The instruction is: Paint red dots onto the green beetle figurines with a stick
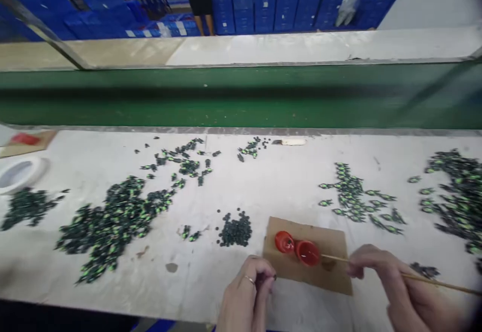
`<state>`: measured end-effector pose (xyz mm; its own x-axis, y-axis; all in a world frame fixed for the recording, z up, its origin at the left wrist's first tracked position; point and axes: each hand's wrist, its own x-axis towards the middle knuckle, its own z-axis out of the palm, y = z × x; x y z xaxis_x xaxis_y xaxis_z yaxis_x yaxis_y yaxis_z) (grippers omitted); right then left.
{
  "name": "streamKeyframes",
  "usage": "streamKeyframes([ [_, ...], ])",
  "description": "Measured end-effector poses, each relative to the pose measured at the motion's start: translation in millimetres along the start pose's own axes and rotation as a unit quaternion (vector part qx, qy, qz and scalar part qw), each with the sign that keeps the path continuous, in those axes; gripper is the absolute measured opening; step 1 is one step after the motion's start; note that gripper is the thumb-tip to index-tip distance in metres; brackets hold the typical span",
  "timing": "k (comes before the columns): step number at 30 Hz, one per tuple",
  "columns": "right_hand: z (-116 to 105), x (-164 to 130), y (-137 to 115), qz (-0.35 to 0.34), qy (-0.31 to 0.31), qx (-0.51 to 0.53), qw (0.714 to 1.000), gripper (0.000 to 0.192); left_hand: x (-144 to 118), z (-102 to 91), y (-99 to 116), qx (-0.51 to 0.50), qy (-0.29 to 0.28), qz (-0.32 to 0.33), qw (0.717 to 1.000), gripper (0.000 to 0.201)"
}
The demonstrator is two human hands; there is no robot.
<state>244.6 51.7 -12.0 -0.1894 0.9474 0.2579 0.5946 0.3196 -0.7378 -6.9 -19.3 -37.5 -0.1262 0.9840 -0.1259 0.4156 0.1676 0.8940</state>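
Observation:
My right hand (391, 282) grips a thin wooden stick (433, 281). The stick's far end reaches the rim of a small red cup (308, 252), which has liquid in it. A second red cup (283, 241) touches it on the left, with a small dark piece inside. Both cups sit on a piece of brown cardboard (301, 274). Left of the cardboard, my left hand (248, 292), with a ring on one finger, pinches a tiny dark piece (274, 277) between thumb and forefinger. Just beyond that hand lies a pile of small dark round pieces (235, 229).
Heaps of dark green-marked parts lie left (116, 221), right (350, 191) and far right (459, 186). A white-handled knife (291, 142) rests near the green belt (241, 108). A white tape roll (18, 174) is at far left. A person (199, 0) stands by blue crates (263, 5).

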Motion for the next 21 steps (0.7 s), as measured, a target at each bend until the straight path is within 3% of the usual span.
streamKeyframes([
  [4,17.9,9.6,-7.5,-0.034,-0.050,0.005,0.998,0.027,-6.3,13.5,5.7,-0.042,-0.024,-0.071,0.996,0.023],
  [8,32.9,10.5,-9.6,-0.052,-0.056,0.009,0.997,0.017,-6.8,21.1,7.3,-0.052,-0.052,-0.133,0.988,0.028],
  [21,36.2,7.9,-13.1,-0.054,-0.055,0.044,0.996,0.028,1.7,12.7,23.4,-0.049,-0.092,-0.173,0.979,0.027],
])
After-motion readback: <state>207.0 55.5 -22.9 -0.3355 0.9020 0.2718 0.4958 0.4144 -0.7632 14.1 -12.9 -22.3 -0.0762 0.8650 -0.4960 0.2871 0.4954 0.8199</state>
